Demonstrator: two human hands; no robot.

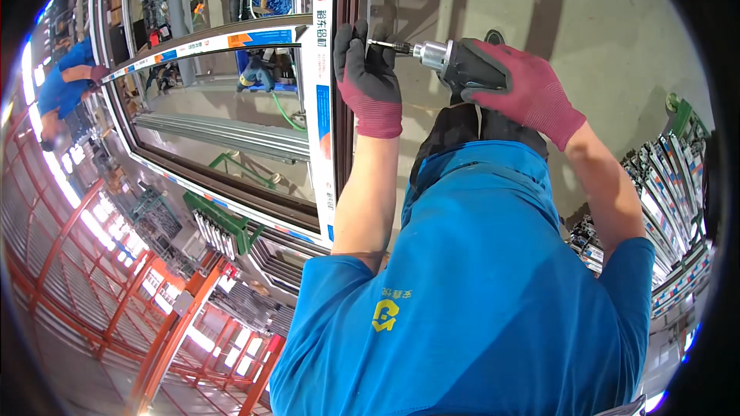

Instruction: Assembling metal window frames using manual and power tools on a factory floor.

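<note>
My right hand (528, 88), in a maroon and black work glove, is wrapped round the grip of a black power drill with a silver chuck (434, 54). The drill points left, and its thin bit (393, 47) reaches across to the fingers of my left hand (368, 85). That hand wears a matching glove, and its fingers are bent close together beside the bit's tip. Whatever they pinch is too small to make out. Just left of it runs the side bar of a large dark brown metal frame (320, 108), faced with white and blue protective film.
A crossbar (208, 42) spans the frame. At its far left end stands another person in blue (65, 81), one gloved hand on the frame. Another power tool (256, 75) and a green hose lie beyond the opening. Stacked profiles (663, 192) stand on a rack to the right.
</note>
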